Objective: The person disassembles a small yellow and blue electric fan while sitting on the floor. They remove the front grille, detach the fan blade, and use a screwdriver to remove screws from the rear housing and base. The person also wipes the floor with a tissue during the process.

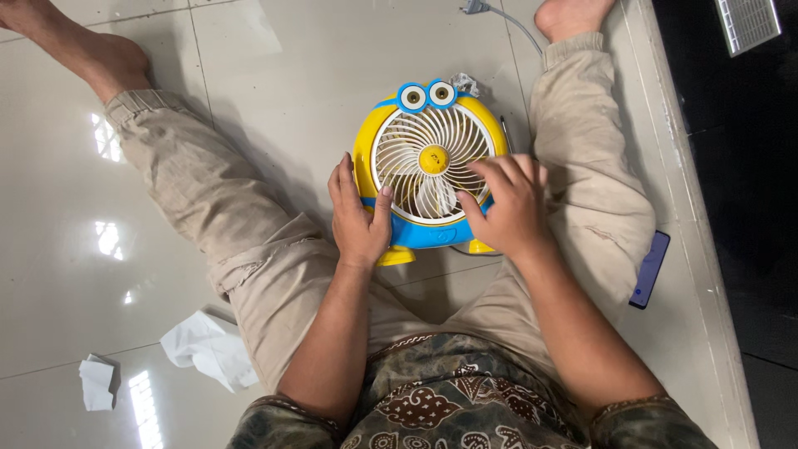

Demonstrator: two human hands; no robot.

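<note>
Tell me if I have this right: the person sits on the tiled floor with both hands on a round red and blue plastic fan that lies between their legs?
Not quite. The head view shows the round plastic fan is yellow and blue, not red and blue. The rest holds: it lies on the tiled floor between the legs, with the left hand and right hand on it.
</note>
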